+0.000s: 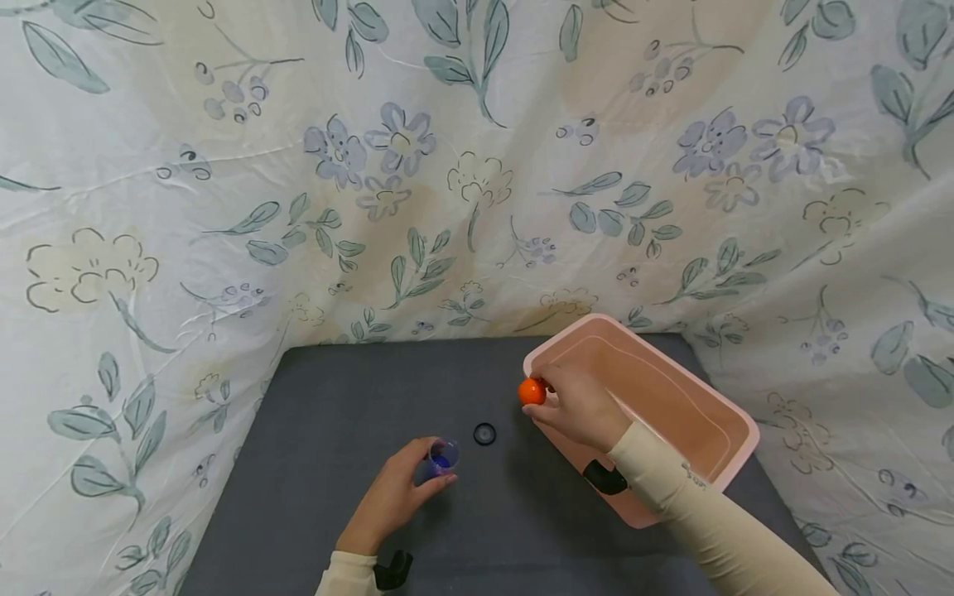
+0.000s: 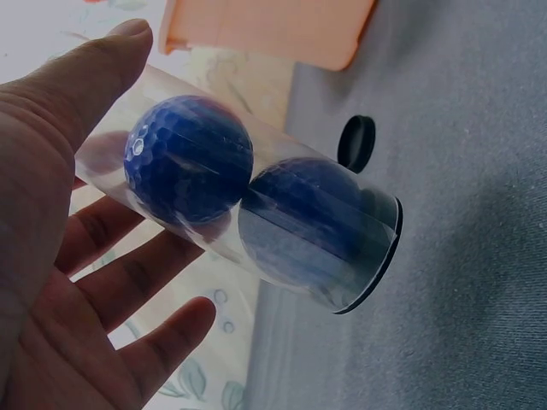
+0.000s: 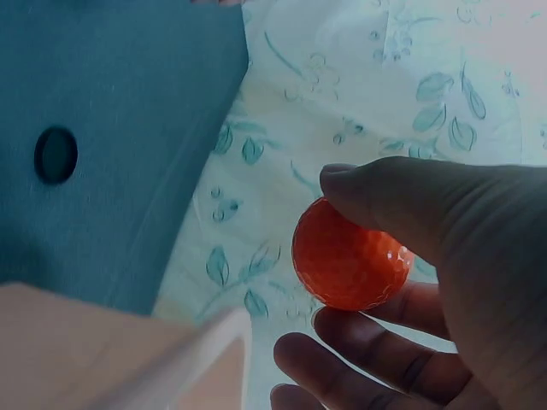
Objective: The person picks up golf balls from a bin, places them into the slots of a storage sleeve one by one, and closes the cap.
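My left hand [image 1: 398, 490] grips a clear plastic tube [image 2: 235, 184] around its upper part. Inside the tube two blue golf balls [image 2: 190, 159] lie one after the other, and a black cap closes the bottom end [image 2: 373, 282]. Between thumb and fingers, my right hand [image 1: 581, 406] pinches an orange golf ball [image 3: 351, 256]. That hand is over the left rim of the pink bin [image 1: 715, 406]. A round black lid [image 1: 484, 434] lies on the dark table between the two hands.
The dark grey table [image 1: 358, 389] carries the bin on its right side, set at a slant. Floral cloth [image 1: 462, 207] hangs behind the table and along both sides. Black bands [image 1: 605, 478] sit on the wrists.
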A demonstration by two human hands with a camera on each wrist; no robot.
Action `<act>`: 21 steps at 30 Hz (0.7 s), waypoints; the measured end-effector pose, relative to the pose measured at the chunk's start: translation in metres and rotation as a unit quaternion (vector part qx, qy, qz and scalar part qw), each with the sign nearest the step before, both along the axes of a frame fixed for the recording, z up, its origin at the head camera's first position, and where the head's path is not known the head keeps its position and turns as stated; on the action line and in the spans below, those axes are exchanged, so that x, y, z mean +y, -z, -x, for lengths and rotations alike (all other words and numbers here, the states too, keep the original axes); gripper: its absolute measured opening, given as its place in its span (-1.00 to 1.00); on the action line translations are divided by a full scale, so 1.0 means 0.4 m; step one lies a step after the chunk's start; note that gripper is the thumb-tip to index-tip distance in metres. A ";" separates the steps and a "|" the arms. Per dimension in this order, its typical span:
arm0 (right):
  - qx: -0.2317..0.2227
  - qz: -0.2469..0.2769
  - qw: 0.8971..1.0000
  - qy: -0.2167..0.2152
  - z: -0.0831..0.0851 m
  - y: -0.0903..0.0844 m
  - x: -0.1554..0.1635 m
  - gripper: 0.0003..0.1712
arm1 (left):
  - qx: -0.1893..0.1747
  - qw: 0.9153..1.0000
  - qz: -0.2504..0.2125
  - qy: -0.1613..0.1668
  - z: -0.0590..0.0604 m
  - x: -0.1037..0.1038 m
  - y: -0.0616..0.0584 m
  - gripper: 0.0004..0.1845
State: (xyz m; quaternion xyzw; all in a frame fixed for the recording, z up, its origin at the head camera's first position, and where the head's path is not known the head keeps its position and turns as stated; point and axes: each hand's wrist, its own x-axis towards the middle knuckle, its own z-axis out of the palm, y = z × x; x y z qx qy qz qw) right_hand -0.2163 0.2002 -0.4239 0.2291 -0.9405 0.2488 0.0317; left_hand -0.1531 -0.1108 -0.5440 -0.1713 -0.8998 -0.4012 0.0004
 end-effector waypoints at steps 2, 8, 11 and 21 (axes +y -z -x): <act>-0.006 -0.005 1.000 -0.001 -0.004 0.001 -0.015 -0.62 | 0.005 1.000 0.001 0.001 -0.001 -0.001 -0.001 -0.46; -0.015 -0.009 1.000 -0.001 -0.014 0.000 -0.045 -0.55 | 0.005 1.000 0.001 -0.004 -0.002 -0.002 -0.005 -0.46; -0.016 -0.004 1.000 -0.006 -0.020 -0.001 -0.058 -0.55 | 0.001 1.000 0.001 -0.006 -0.001 0.000 -0.007 -0.46; -0.016 0.011 0.999 -0.031 -0.029 0.017 -0.101 -0.52 | 0.005 1.000 0.004 -0.008 0.001 0.005 -0.005 -0.49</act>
